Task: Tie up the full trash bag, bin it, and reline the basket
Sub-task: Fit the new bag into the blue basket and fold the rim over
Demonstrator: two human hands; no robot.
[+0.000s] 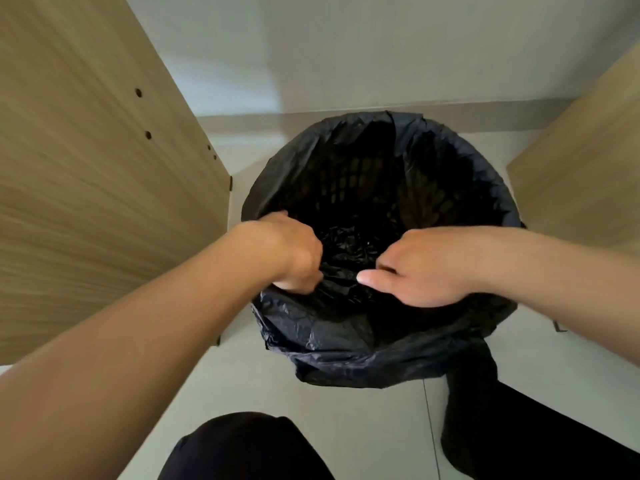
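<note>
One basket (360, 181) sat on the pale tiled floor (346, 427), round in shape, its lattice wall showing as a grid of small openings through the liner. One black trash bag (332, 337) lined it, thin and glossy plastic, crinkled all over, its edge folded out and down over the rim on every side that showed. Two bare hands were in there. The left hand (291, 251) was curled at the near-left part of the rim, fingers tucked into the plastic and gripping a fold of it. The right hand (422, 268) gripped the bag at the near-right, fingers wrapped into the film, thumb stretched out flat and pointing left. Between the two hands the bag bunched into a wrinkled heap down inside the basket.

Two wooden panels flanked the scene, both light with fine straight grain: the left panel (86, 185), flat and carrying small round drilled holes, just beside the basket, and the right panel (588, 161), plain-faced, near it. Behind stood a smooth pale wall (346, 46). Two dark-clothed legs showed at the bottom, the left knee (242, 448) and the right leg (519, 434), matte fabric.
</note>
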